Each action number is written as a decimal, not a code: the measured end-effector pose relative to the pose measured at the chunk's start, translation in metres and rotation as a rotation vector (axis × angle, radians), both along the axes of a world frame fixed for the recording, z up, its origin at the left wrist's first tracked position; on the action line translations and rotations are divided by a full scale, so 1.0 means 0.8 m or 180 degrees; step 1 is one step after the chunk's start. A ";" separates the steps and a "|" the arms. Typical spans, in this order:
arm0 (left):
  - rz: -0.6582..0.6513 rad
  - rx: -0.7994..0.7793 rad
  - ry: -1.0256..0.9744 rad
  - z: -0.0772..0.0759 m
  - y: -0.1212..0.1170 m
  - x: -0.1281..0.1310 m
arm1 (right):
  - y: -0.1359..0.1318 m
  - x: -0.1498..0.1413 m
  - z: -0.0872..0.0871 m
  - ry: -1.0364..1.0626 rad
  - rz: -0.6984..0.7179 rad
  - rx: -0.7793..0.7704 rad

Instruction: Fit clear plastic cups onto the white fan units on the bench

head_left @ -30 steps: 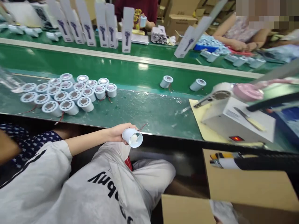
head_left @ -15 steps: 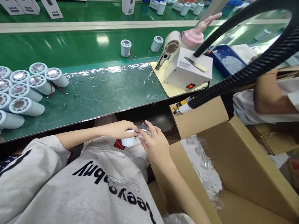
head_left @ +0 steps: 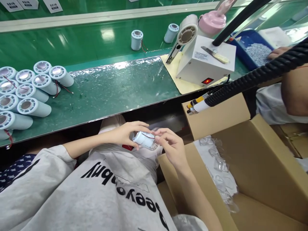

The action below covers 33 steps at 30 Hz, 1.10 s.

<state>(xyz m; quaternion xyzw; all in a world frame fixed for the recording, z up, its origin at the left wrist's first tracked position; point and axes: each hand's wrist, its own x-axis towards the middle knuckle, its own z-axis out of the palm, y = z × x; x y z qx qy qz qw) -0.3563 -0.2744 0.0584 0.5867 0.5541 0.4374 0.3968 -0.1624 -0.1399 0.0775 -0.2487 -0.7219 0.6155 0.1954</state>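
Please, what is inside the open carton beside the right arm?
Inside the carton, clear plastic pieces lie on a white sheet. The near flap covers part of the interior, and whatever may be under the sheet cannot be seen.

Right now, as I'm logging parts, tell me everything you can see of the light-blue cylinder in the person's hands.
The cylinder is pale blue, smooth and plastic-looking, held tipped on its side above the lap. The left hand grips it. A thin, dark wire runs along its side towards the fingertips of the right hand. Clear, ribbed material shows at the end near that hand; how it is attached is unclear.
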 end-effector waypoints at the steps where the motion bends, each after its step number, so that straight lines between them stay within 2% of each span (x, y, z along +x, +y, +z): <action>1: -0.0074 -0.0019 -0.0070 0.002 0.000 0.002 | 0.002 0.001 0.000 0.0067 -0.0065 -0.0139; 3: -0.0079 -0.0073 -0.0321 0.006 0.000 0.006 | 0.004 0.003 -0.002 0.0220 -0.0112 -0.0299; 5: 0.0101 -0.0201 -0.0691 0.008 0.000 0.010 | 0.006 0.006 -0.005 0.0299 0.0067 -0.0154; 8: 0.0326 -0.0507 -0.1259 0.010 -0.003 0.016 | 0.006 0.013 -0.009 0.0273 0.0474 0.0761; 10: 0.0359 -0.0681 -0.1393 0.011 -0.005 0.017 | 0.005 0.019 -0.012 0.0337 0.0571 0.1369; 13: 0.0320 -0.0756 -0.1342 0.014 -0.007 0.017 | 0.003 0.024 -0.014 0.0446 0.0588 0.1649; 17: 0.0200 -0.0475 -0.1186 0.020 -0.008 0.014 | 0.000 0.028 -0.009 0.0234 0.0558 0.1425; 23: 0.0005 -0.0098 -0.0805 0.022 -0.011 0.010 | -0.003 0.030 0.001 0.0036 0.0568 0.0722; 33: -0.0068 -0.0075 -0.0690 0.024 -0.014 0.008 | -0.005 0.026 0.001 -0.0028 0.0447 -0.0136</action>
